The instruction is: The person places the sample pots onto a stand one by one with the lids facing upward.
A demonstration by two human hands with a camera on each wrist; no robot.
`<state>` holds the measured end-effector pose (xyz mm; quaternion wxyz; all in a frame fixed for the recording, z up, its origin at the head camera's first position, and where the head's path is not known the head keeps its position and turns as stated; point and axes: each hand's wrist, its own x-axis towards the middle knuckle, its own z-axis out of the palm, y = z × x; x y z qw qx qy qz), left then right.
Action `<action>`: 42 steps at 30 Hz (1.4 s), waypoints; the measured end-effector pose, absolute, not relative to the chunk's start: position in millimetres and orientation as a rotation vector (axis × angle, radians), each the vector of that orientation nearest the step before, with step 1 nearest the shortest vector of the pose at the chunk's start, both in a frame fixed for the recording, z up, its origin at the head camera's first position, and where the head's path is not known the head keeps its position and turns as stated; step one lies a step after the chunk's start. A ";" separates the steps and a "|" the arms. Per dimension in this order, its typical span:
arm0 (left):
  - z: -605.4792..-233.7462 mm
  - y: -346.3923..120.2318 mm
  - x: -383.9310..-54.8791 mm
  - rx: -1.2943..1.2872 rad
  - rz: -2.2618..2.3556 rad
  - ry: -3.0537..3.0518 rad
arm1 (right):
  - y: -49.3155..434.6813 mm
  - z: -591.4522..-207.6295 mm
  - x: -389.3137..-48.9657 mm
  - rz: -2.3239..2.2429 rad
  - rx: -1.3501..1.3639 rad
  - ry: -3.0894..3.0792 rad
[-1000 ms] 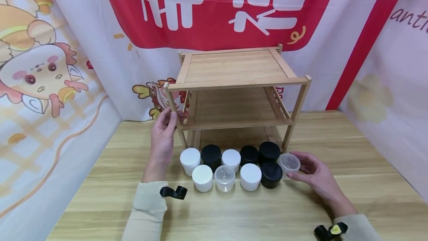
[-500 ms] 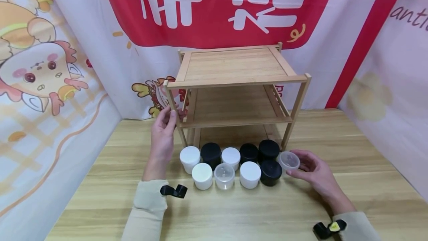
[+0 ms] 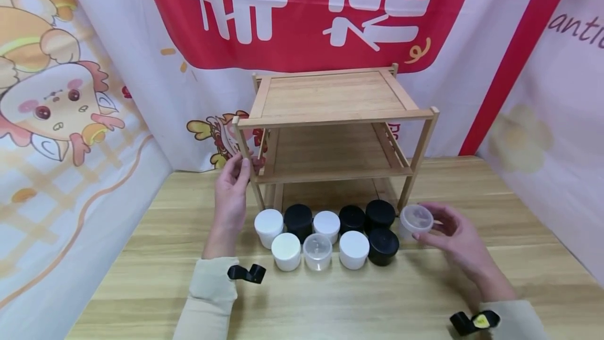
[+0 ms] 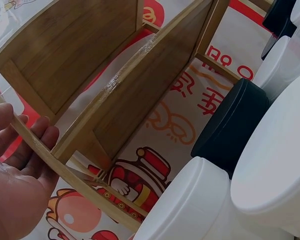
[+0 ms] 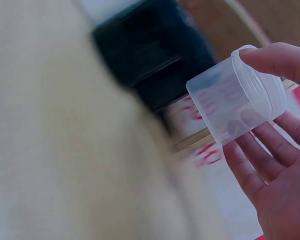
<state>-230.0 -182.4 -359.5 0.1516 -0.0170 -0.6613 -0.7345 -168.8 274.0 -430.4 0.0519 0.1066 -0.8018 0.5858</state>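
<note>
My right hand (image 3: 457,232) grips a clear plastic jar (image 3: 415,220) with a lid, thumb on one side and fingers on the other. In the right wrist view the jar (image 5: 230,100) looks see-through, with nothing visible inside. On the left, my left hand (image 3: 232,182) holds the front left post of a wooden three-tier shelf (image 3: 335,93); the left wrist view has its thumb and fingers around the post (image 4: 35,142). Before the shelf stand two rows of lidded jars: several white ones (image 3: 354,250), several black ones (image 3: 383,246) and another clear one (image 3: 317,252).
A wood-grain table (image 3: 330,303) carries everything. Printed cloth (image 3: 122,104) hangs behind and along both sides. The jar rows stand right against the front of the lowest shelf board (image 3: 325,193). A black strap device sits on each wrist.
My right hand has shifted slightly right and away from me with the clear jar, opening a gap to the black jars. The left hand keeps its hold on the post.
</note>
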 end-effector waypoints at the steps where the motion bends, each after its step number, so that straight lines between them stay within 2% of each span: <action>1: -359.7 -182.3 -229.8 -0.049 -2.108 -1.895 | 274.0 -422.1 -168.6 1.754 0.349 -2.438; 12: -359.7 -183.0 -229.6 -0.051 -2.118 -1.895 | 246.0 -313.5 -180.3 1.500 0.507 -2.516; 23: -358.2 -185.0 -229.9 -0.037 -2.188 -1.874 | 201.9 -223.4 -189.4 1.481 0.443 -2.606; 31: -357.2 -183.8 -227.9 -0.046 -2.210 -1.844 | 179.8 -193.4 -205.1 1.519 0.423 -2.595; 42: -357.4 -183.5 -227.6 -0.084 -2.218 -1.796 | 155.5 -177.8 -223.2 1.639 0.388 -2.486</action>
